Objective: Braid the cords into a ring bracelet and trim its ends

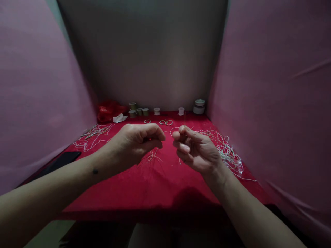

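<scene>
My right hand [198, 150] is closed in a pinch on a thin brown strand [185, 119], which stands straight up above the thumb and forefinger. Whether it is stiff cord or a needle I cannot tell. Facing it across a small gap, my left hand [137, 141] has its thumb and forefinger drawn together; what lies between them is too small to make out. Below the left hand a light looped cord [153, 156] shows against the red cloth. Both hands are raised over the table.
Red cloth [144, 193] covers the table. White cord tangles [230, 151] lie right, more cords [99, 132] left, near a black phone-like slab [62, 160]. Behind are braided rings [166, 122], spools [145, 112], a jar [199, 106] and a red bag [108, 110]. Pink sheets [271, 103] flank both sides.
</scene>
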`<state>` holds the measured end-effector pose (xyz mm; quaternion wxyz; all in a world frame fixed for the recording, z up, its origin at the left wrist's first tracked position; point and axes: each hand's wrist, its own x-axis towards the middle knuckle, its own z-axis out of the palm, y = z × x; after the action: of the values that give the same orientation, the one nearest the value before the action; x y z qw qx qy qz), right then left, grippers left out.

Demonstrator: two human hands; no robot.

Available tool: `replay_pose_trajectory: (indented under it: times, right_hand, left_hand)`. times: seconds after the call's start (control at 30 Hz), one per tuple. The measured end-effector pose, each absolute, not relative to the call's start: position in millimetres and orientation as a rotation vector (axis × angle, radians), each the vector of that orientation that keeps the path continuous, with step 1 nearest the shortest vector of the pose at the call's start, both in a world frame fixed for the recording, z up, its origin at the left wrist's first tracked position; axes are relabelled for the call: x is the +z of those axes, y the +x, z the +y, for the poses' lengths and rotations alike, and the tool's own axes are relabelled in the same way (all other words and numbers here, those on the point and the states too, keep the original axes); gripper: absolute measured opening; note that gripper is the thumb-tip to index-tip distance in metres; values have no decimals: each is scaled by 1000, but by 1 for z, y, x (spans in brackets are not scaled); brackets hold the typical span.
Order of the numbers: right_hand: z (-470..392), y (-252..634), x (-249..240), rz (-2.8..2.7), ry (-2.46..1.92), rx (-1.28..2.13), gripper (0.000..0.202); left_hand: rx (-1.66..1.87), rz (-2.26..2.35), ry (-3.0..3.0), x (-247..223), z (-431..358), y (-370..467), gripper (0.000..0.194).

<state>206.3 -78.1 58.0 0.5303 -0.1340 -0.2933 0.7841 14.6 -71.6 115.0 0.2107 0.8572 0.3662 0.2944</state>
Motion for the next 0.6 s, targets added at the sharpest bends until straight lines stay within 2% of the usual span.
replay_pose_trajectory:
  times: [0.2,0.4,0.6]
  right_hand:
    - [-99,190,35,-669,-365,1961,10]
    - [-109,172,29,-618,-281,1975,14]
    - [-109,167,32,-348,-362,1990,4]
  left_hand:
    - [1053,982,2548,121,-69,15,7]
    - [1055,1008,2537,115,-77,20,10]
    - [1067,829,2784,107,-83,14,13]
